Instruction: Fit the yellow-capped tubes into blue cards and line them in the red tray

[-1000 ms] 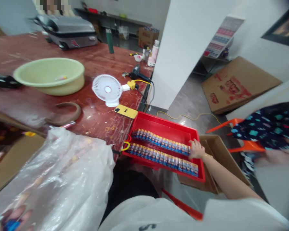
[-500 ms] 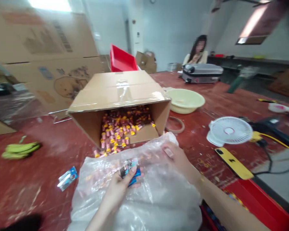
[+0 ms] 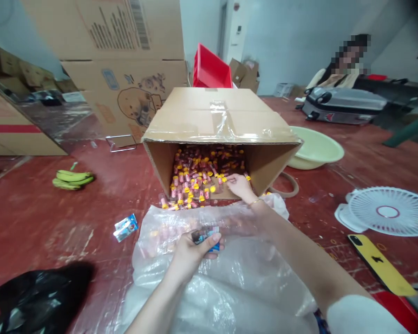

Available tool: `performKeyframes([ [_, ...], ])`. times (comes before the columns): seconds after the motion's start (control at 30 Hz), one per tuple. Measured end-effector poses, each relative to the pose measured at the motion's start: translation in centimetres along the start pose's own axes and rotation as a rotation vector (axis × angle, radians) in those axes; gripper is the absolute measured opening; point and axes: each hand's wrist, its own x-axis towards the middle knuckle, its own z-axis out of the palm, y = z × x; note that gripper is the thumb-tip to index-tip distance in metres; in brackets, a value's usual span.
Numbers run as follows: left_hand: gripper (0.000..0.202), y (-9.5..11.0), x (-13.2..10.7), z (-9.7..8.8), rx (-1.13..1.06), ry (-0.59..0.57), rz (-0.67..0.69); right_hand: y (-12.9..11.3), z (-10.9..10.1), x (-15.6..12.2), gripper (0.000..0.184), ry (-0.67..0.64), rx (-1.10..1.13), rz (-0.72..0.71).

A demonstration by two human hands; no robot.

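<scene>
One black bag (image 3: pixel 42 297) sits near L on the red desk (image 3: pixel 104 199), bananas (image 3: pixel 73 179) beyond it. Next, loose blue-silver wrapper(s) (image 3: pixel 126 228), just L of the translucent plastic (image 3: pixel 209 297). L hand (image 3: pixel 195 248), over the plastic, has thumb & fingers clamped on some blue wrappers (image 3: pixel 199 236); qty unclear. Mid-scene, beyond the plastic, an open carton (image 3: pixel 216 123) lies on its side w/ lots of yellow-capped pcs (image 3: pixel 186 181) inside, some out past its near L edge. Progress, judging by what shows: wrappers are in hand, plenty of pcs are left in the carton, & no pc looks to be w/ the held wrappers. R hand (image 3: pixel 241 188) is at the carton's R part, fingertips bunched at a yellow-capped pc, R of the main heap; can't tell if gripping or only touching. Further R: basin (image 3: pixel 318 160), brown ring (image 3: pixel 294 185), fan (image 3: pixel 386 212), then yellow phone (image 3: pixel 379 266), near R.
</scene>
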Motion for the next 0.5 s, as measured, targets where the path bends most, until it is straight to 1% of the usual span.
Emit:
performKeyframes([
  [0.03, 0.039, -0.2, 0.2, 0.1, -0.013, -0.006, -0.013, 0.4, -0.7, -0.5, 0.025, -0.014, -0.021, -0.001],
  [0.1, 0.043, -0.6, 0.5, 0.4, -0.029, -0.015, -0.028, 0.5, -1.4, -1.7, 0.043, -0.06, -0.074, -0.026],
  [0.13, 0.045, -0.7, 0.6, 0.5, -0.033, -0.016, -0.031, 0.2, -1.4, -2.2, 0.051, -0.093, -0.09, -0.059],
  [0.17, 0.046, -0.8, 0.7, 0.5, -0.034, -0.015, -0.03, -0.2, -1.1, -2.6, 0.054, -0.139, -0.101, -0.101],
  [0.2, 0.047, -0.8, 0.6, 0.5, -0.033, -0.017, -0.029, -0.7, -0.6, -3.0, 0.052, -0.196, -0.109, -0.144],
  [0.27, 0.046, -0.8, 0.5, 0.4, -0.022, -0.021, -0.018, -1.8, 0.5, -3.3, 0.034, -0.31, -0.125, -0.209],
  [0.33, 0.042, -0.6, 0.3, 0.2, 0.0, -0.024, 0.009, -2.5, 1.4, -3.3, 0.016, -0.389, -0.142, -0.236],
  [0.37, 0.039, -0.5, 0.3, 0.1, 0.008, -0.018, 0.028, -2.7, 1.5, -3.2, 0.011, -0.41, -0.147, -0.237],
  [0.43, 0.035, -0.4, 0.2, 0.1, 0.01, 0.0, 0.061, -2.7, 1.4, -3.2, 0.013, -0.418, -0.143, -0.231],
  [0.5, 0.033, -0.4, 0.3, 0.1, 0.001, 0.015, 0.077, -2.5, 0.7, -3.2, 0.026, -0.394, -0.111, -0.221],
])
